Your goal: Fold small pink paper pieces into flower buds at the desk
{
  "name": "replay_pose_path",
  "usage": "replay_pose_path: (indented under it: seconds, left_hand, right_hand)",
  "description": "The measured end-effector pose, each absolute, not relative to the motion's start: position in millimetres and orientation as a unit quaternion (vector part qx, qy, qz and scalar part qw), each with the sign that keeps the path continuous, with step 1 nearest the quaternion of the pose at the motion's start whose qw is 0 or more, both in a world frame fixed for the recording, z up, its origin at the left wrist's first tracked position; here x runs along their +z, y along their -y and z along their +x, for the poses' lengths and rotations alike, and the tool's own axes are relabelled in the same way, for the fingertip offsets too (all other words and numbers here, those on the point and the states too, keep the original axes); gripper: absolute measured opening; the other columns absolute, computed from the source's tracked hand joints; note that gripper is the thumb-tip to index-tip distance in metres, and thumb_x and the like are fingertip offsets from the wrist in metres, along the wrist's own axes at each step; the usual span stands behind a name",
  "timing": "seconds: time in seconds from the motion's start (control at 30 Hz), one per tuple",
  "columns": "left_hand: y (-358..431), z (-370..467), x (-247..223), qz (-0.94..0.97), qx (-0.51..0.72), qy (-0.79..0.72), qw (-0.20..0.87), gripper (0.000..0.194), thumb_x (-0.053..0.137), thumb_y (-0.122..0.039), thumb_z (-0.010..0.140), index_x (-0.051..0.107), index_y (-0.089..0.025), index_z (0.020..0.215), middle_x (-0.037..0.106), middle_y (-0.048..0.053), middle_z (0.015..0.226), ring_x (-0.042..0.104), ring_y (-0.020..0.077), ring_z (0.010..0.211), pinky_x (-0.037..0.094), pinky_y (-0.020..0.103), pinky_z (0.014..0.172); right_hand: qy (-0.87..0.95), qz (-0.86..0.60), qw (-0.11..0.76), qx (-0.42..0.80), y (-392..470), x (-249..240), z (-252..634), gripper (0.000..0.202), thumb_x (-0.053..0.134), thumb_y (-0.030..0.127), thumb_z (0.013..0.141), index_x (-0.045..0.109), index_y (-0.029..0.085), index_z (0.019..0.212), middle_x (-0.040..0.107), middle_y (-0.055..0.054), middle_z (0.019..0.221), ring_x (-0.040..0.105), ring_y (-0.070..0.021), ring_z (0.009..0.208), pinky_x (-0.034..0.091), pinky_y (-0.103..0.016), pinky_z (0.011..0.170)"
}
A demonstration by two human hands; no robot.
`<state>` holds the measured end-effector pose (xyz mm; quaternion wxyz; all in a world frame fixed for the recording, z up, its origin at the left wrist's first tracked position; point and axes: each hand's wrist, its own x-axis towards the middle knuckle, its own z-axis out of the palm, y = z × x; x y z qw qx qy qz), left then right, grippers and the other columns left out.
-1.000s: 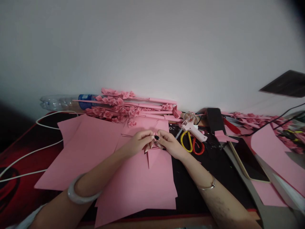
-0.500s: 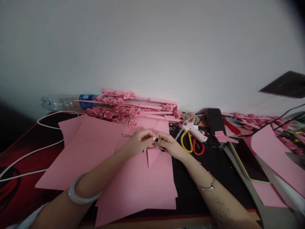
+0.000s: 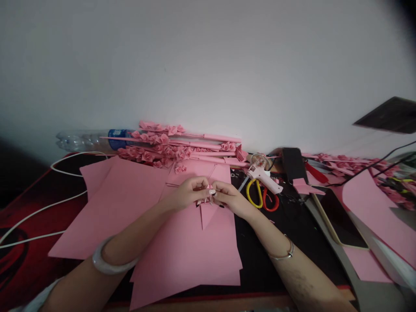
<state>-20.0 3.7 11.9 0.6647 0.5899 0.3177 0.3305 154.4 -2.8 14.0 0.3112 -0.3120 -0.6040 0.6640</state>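
Observation:
Both hands meet over the pink paper sheets (image 3: 191,255) at the middle of the table. My left hand (image 3: 191,193) is closed, its thumb and fingers pinching a small folded pink paper piece (image 3: 209,188). From the other side my right hand (image 3: 229,198) pinches the same piece, with fingertips touching those of the left. Much of the piece is hidden by the fingers. Just below the hands, a folded pink paper (image 3: 208,215) lies on the sheets. A small pink paper flower (image 3: 180,168) rests behind the left hand.
Pink paper flowers (image 3: 156,151) on rolled stems lie along the wall beside a plastic bottle (image 3: 84,141). To the right are a glue gun (image 3: 264,177), scissors (image 3: 254,195), a black phone (image 3: 293,164) and a larger device (image 3: 341,216). A white cable (image 3: 42,210) curves at left.
The left thumb has shifted slightly right over the small piece, and more pink paper shows between the fingers. The forearms have barely moved.

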Motion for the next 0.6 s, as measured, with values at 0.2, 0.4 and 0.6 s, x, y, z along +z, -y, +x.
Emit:
replay_pose_path:
  seconds: [0.2, 0.4, 0.6]
  left_hand:
    - [-3.4, -18.0, 9.0, 0.574, 0.338, -0.311, 0.678, 0.024, 0.058, -0.032, 0.078, 0.043, -0.016, 0.067, 0.056, -0.002, 0.056, 0.044, 0.0063, 0.046, 0.031, 0.018, 0.043]
    - [-3.6, -14.7, 4.2, 0.562, 0.358, -0.309, 0.679, 0.026, 0.054, -0.034, 0.080, 0.041, -0.017, 0.066, 0.053, -0.003, 0.053, 0.040, 0.0053, 0.042, 0.030, 0.017, 0.041]
    - [0.0, -12.1, 4.5, 0.584, 0.375, -0.335, 0.638, 0.030, 0.049, -0.039, 0.083, 0.036, -0.018, 0.065, 0.038, -0.008, 0.050, 0.035, 0.0051, 0.042, 0.028, 0.018, 0.041]
  right_hand:
    - [0.595, -0.307, 0.316, 0.672, 3.3, 13.0, 154.1, 0.022, 0.055, 0.035, 0.082, 0.050, 0.015, 0.074, 0.047, 0.004, 0.060, 0.031, -0.0055, 0.045, 0.020, -0.021, 0.044]
    - [0.615, -0.315, 0.316, 0.650, 3.0, 10.1, 154.8, 0.022, 0.054, 0.036, 0.084, 0.052, 0.014, 0.079, 0.048, 0.003, 0.063, 0.031, -0.0052, 0.046, 0.021, -0.021, 0.043]
    - [0.624, -0.321, 0.330, 0.632, 5.2, 8.4, 152.2, 0.027, 0.051, 0.041, 0.085, 0.049, 0.015, 0.079, 0.044, 0.004, 0.063, 0.029, -0.0054, 0.046, 0.022, -0.021, 0.044]
